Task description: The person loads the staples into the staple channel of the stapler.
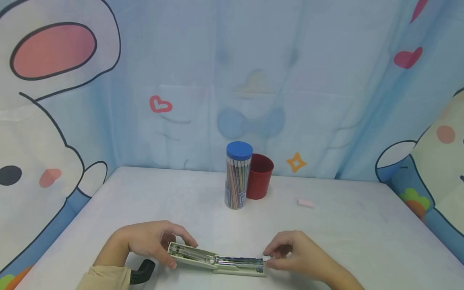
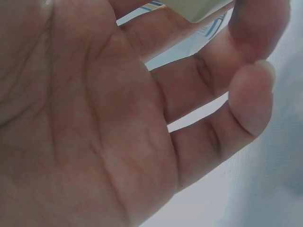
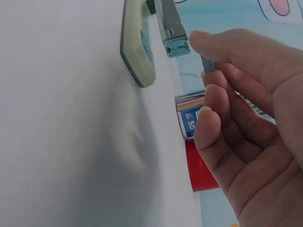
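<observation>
A pale green stapler (image 1: 232, 269) lies spread wide at its hinge near the table's front, metal insides facing up. My left hand (image 1: 148, 241) grips the end of its raised left arm between thumb and fingers; in the left wrist view a corner of the stapler (image 2: 196, 8) shows past the fingers. My right hand (image 1: 299, 255) is just off the other end. In the right wrist view its thumb and index finger pinch a small grey strip of staples (image 3: 208, 65), close to the tip of the stapler's metal magazine (image 3: 171, 30). The strip's upper part is hidden behind the thumb.
Behind the stapler stands a clear tub of pencils (image 1: 237, 183) with a blue lid (image 1: 239, 150). A red cup (image 1: 259, 181) is right beside it. Farther right lies a small pale pink block (image 1: 305, 203) on the white table (image 1: 174, 193). A printed curtain (image 1: 188, 60) hangs behind.
</observation>
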`<state>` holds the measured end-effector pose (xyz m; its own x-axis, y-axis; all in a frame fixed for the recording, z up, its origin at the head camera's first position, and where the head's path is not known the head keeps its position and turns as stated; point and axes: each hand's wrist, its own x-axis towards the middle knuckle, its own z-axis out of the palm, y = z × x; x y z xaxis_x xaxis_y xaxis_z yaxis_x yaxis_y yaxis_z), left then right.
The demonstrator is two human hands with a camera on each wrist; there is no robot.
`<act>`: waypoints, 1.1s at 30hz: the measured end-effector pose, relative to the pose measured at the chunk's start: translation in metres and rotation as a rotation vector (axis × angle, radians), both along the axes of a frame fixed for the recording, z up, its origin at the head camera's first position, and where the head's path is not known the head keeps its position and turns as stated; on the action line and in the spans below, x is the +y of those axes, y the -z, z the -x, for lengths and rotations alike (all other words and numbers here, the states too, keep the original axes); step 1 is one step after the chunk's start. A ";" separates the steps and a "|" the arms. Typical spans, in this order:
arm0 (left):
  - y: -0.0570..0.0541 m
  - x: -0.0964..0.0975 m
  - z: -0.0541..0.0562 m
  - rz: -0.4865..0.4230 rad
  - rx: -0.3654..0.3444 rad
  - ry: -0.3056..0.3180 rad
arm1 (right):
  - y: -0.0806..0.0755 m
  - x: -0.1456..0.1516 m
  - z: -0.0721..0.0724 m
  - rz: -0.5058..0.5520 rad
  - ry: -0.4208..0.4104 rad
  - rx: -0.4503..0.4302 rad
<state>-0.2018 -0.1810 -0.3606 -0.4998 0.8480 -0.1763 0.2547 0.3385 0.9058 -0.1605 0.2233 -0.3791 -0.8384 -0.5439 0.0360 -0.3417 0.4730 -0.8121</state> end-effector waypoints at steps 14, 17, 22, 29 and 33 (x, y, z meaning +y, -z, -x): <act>0.001 0.000 0.000 0.004 0.011 -0.001 | 0.001 -0.014 -0.005 -0.030 0.015 -0.015; 0.001 0.000 0.000 0.003 0.011 -0.001 | 0.002 -0.016 -0.005 -0.033 0.017 -0.011; 0.001 0.000 -0.001 0.001 0.009 -0.001 | 0.003 -0.016 -0.006 -0.010 -0.009 0.033; 0.001 0.000 -0.001 0.002 0.015 0.000 | 0.004 -0.018 -0.006 -0.028 -0.026 0.079; 0.001 0.000 -0.001 0.004 0.013 0.000 | 0.004 -0.019 -0.006 -0.035 -0.021 0.078</act>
<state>-0.2013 -0.1808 -0.3613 -0.5020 0.8473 -0.1732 0.2666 0.3421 0.9010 -0.1540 0.2040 -0.3836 -0.8219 -0.5637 0.0817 -0.4139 0.4924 -0.7657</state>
